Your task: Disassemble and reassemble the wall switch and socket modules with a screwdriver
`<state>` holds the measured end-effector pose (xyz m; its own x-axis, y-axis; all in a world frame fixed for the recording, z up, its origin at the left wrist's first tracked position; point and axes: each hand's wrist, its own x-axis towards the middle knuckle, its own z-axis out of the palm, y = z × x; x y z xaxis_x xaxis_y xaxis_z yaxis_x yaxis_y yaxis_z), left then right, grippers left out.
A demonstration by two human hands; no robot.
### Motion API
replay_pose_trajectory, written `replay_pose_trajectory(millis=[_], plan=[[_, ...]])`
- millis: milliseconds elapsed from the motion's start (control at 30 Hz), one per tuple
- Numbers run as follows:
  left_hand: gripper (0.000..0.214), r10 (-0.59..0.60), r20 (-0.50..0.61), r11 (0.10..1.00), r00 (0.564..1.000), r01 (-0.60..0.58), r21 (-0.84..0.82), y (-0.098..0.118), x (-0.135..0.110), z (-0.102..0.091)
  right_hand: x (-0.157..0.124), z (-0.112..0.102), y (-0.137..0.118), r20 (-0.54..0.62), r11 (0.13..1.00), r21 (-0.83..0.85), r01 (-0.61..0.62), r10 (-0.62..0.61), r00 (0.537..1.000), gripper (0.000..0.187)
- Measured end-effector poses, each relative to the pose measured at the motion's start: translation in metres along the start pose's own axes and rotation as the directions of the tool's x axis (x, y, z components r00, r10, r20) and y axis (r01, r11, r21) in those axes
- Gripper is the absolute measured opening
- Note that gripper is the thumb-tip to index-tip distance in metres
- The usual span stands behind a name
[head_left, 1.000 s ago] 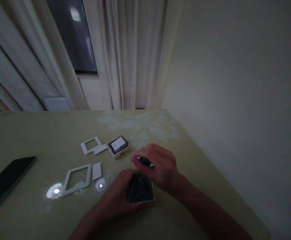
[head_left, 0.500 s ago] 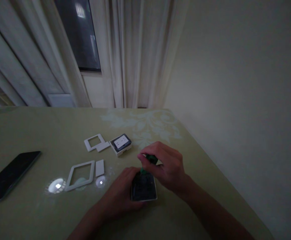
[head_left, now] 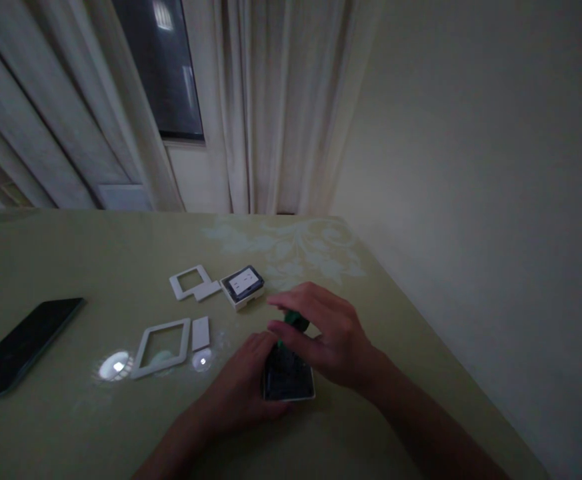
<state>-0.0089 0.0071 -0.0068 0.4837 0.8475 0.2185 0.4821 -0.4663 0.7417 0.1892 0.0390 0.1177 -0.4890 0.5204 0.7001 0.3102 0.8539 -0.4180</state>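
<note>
Left hand point(head_left: 243, 390) clamps the dark module point(head_left: 288, 381) flat, on the near side of the white socket unit point(head_left: 243, 285). Right hand point(head_left: 331, 340) pinches the green screwdriver point(head_left: 294, 322) tip-down on it. Recommend a square tool and a firmly braced module.

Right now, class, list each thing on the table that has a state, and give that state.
Left hand, holding down dark square module.
Right hand, gripping green-handled tool above the module.
White socket, face up, untouched.
Large frame, lying flat, detached.
Phone, screen dark.
</note>
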Motion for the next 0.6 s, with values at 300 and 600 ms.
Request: replay_pose_trajectory(millis=[300, 600], plan=[[0.051, -0.024, 0.042, 0.999, 0.999, 0.023, 0.028, 0.004, 0.000, -0.002, 0.000, -0.004, 0.003, 0.248, 0.956, 0.286, -0.062, -0.012, 0.969, 0.053], [0.053, 0.006, 0.011, 0.999, 1.000, -0.006, 0.033, 0.009, 0.003, -0.002, 0.002, -0.024, -0.001, 0.284, 0.951, 0.308, -0.023, -0.069, 0.956, 0.052]])
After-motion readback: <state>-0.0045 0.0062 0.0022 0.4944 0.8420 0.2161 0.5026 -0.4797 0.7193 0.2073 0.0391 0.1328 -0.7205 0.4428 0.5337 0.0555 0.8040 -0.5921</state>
